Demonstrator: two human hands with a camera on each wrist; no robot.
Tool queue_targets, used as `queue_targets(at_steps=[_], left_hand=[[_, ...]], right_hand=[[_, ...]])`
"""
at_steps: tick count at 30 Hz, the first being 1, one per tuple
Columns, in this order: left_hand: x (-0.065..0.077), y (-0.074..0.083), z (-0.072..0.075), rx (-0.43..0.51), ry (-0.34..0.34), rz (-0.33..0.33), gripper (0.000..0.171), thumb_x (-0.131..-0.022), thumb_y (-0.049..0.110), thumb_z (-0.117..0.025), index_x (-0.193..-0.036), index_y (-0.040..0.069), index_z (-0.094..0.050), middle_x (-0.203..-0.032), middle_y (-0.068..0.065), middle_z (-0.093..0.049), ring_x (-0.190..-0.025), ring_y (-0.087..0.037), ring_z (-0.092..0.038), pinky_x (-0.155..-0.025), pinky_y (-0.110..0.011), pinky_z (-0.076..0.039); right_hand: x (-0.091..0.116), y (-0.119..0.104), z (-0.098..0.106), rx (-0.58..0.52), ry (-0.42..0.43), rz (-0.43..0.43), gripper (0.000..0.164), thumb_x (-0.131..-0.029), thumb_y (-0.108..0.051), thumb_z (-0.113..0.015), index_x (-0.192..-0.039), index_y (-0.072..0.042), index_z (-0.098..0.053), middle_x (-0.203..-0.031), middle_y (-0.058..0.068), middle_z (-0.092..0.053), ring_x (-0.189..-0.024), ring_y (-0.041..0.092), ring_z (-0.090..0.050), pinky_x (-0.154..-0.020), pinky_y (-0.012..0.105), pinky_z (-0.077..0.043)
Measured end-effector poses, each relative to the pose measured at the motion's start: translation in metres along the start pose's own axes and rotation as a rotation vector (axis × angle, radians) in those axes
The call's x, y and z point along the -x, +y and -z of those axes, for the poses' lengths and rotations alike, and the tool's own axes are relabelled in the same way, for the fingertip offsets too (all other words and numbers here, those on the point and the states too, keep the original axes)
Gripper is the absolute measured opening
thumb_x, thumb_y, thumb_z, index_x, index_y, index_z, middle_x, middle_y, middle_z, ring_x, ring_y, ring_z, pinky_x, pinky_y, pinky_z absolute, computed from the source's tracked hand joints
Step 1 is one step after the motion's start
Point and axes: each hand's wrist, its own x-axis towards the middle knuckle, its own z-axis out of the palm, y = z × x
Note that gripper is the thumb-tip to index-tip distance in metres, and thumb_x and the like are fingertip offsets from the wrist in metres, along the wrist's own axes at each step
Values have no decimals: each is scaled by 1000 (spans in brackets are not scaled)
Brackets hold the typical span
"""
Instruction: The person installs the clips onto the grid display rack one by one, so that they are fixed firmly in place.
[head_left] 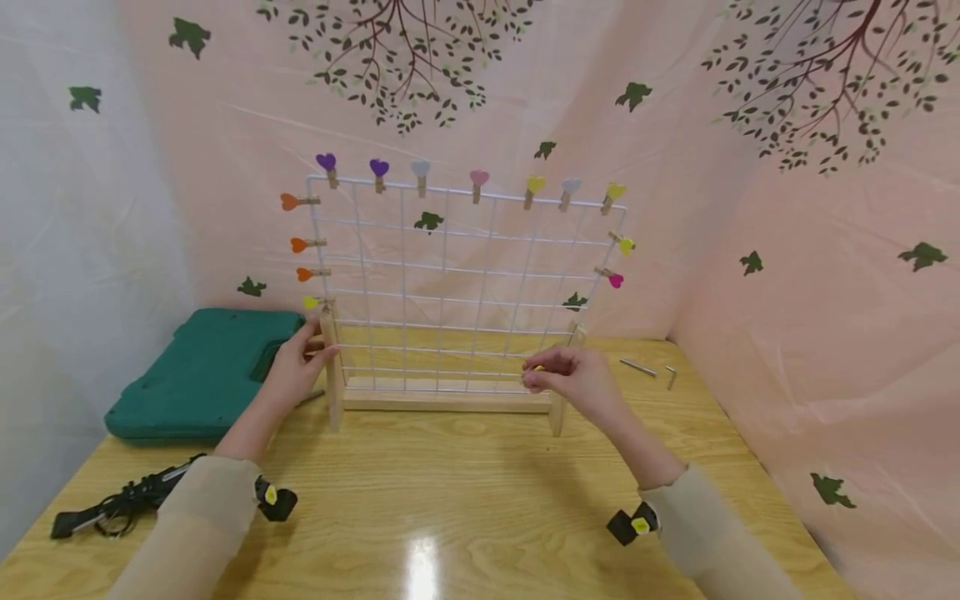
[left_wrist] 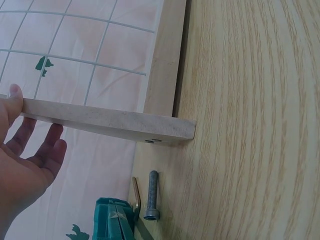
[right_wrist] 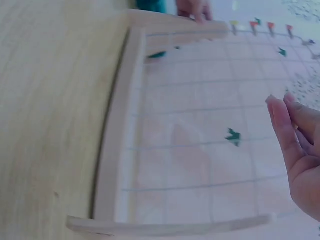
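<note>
A white wire grid (head_left: 442, 271) stands upright in a wooden stand (head_left: 446, 402). Heart-topped clothespins line its top edge and both sides, among them a pink one (head_left: 479, 183) and an orange one (head_left: 297, 245). My left hand (head_left: 294, 360) holds the left wooden post (left_wrist: 100, 117) near its top, thumb on one side and fingers on the other. In front of the grid's lower right, my right hand (head_left: 573, 379) pinches a small yellow clothespin (head_left: 538, 367), mostly hidden by the fingertips. The right wrist view is blurred and does not show that clothespin.
On the table's left lies a green case (head_left: 202, 375), with a black cable bundle (head_left: 123, 504) in front of it. A bolt (left_wrist: 152, 195) lies beside the left post. Behind the stand at right are a metal rod (head_left: 638, 367) and an Allen key (head_left: 671, 377).
</note>
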Motion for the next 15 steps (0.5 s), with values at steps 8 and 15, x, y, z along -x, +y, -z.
queue_targets(at_steps=[8,15], left_hand=[[0,0,-1,-2,-12,16,62,-92,27,-46,-144,10,-15,-133,-26,-35,-113,-42,-44,-84,-51,-46],[0,2,0,11,-16,33,62,-93,26,-45,-144,10,-13,-134,-24,-34,-114,-42,-43,-85,-51,-45]], right_hand=[[4,11,47,-149,207,179,27,-80,-3,-64,-101,14,-60,-88,3,-67,-79,16,-67,-70,30,-53],[7,14,71,-218,490,135,28,-76,-8,-69,-97,10,-63,-79,0,-68,-64,12,-64,-52,19,-51]])
